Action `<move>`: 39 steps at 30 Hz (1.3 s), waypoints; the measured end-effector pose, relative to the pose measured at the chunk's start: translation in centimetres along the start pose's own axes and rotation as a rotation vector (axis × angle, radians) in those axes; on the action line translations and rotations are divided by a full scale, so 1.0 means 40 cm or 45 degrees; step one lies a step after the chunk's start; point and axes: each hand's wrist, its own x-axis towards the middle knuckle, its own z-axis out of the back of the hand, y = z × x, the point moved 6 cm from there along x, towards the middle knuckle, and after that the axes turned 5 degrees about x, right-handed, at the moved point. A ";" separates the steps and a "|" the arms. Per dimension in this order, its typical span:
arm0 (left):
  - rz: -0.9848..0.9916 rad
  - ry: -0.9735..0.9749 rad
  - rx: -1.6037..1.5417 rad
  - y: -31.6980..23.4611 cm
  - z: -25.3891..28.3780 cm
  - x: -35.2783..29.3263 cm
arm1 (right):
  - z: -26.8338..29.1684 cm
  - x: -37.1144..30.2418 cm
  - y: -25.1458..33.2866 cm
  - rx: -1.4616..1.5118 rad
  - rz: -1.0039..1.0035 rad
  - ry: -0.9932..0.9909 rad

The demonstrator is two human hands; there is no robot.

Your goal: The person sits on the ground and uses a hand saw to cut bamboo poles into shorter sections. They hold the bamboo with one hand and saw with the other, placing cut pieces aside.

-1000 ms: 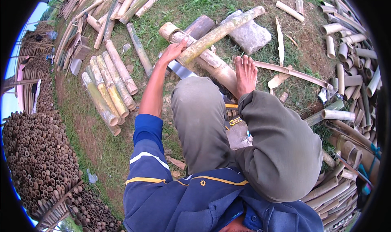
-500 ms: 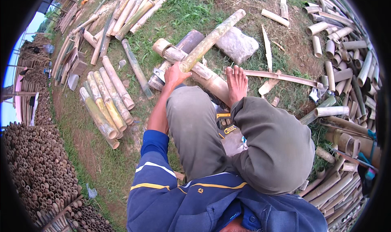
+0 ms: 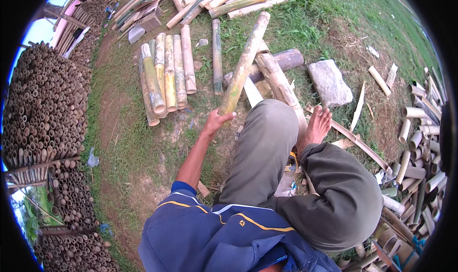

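Observation:
My left hand [image 3: 215,120] is wrapped round the near end of a mottled green-brown bamboo piece [image 3: 245,64], which slants up and away to the right. Just right of that piece shows a pale saw blade [image 3: 252,91], partly hidden by my left knee; a yellow-and-black handle [image 3: 290,164] lies between my legs. Beyond the knee, a thicker bamboo length [image 3: 276,78] rests across a dark log [image 3: 284,59]. My bare right foot [image 3: 317,126] is against its near part. My right hand is not in view.
Several cut bamboo pieces [image 3: 170,74] lie side by side on the grass at left, with one greenish piece [image 3: 217,57] apart. A big stone [image 3: 330,83] sits right of the log. Bamboo offcuts [image 3: 420,148] are heaped at right; stacked bamboo [image 3: 47,95] rises at far left.
My left hand has carried the bamboo piece leftward, off the thicker bamboo, and the piece now stands steeper in the picture. The saw blade shows more. The whole view has turned left.

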 end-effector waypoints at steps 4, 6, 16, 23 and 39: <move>0.059 -0.211 -0.173 -0.020 0.185 -0.119 | -0.024 0.009 -0.007 -0.023 0.042 -0.053; 0.098 -0.366 -0.212 -0.037 0.282 -0.185 | 0.001 -0.001 0.016 -0.008 0.079 -0.031; 0.115 -0.881 -0.169 -0.125 0.668 -0.303 | -0.037 0.035 -0.011 0.093 -0.129 0.055; 0.278 -1.201 0.522 -0.018 0.938 -0.101 | -0.062 0.039 -0.027 -0.105 -0.034 0.027; 0.042 -0.977 0.028 0.133 0.941 -0.058 | -0.073 0.043 -0.064 0.274 -0.315 0.152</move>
